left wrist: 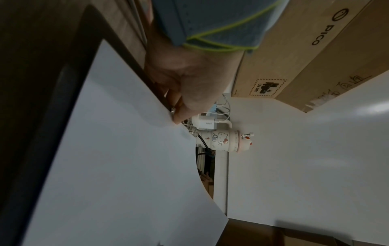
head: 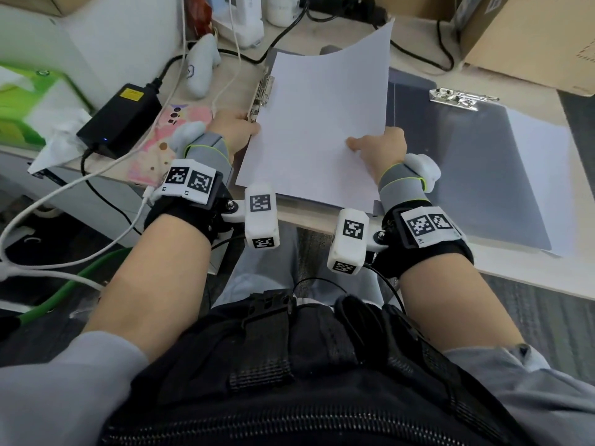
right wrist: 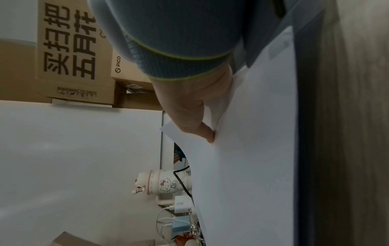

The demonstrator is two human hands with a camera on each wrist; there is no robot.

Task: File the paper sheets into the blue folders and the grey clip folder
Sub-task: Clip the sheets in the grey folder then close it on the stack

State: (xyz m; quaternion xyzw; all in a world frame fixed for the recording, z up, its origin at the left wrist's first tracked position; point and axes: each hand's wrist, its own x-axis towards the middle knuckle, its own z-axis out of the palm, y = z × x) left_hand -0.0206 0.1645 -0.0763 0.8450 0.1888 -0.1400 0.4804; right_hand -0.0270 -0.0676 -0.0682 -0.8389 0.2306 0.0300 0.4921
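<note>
I hold a white paper sheet [head: 322, 123] over an open blue folder [head: 410, 91] on the desk. Its far corner curls upward. My left hand [head: 236, 132] pinches the sheet's left edge, thumb on top, right beside the lower end of the folder's metal clamp [head: 264, 90]. My right hand [head: 383, 149] pinches the right edge, thumb on top and fingers hidden beneath. Both wrist views show a thumb on the sheet [left wrist: 115, 149] [right wrist: 252, 166]. To the right lies the grey clip folder [head: 483, 175], with its metal clip [head: 463, 98] and a sheet [head: 541, 162] under the translucent cover.
A black power adapter [head: 120, 119], a pink phone [head: 167, 146], a green tissue box [head: 29, 104] and white cables crowd the desk's left side. Cardboard boxes [head: 528, 37] stand at the back right. A cartoon-cat cup [left wrist: 223, 139] sits at the back. The desk's front edge is just below my wrists.
</note>
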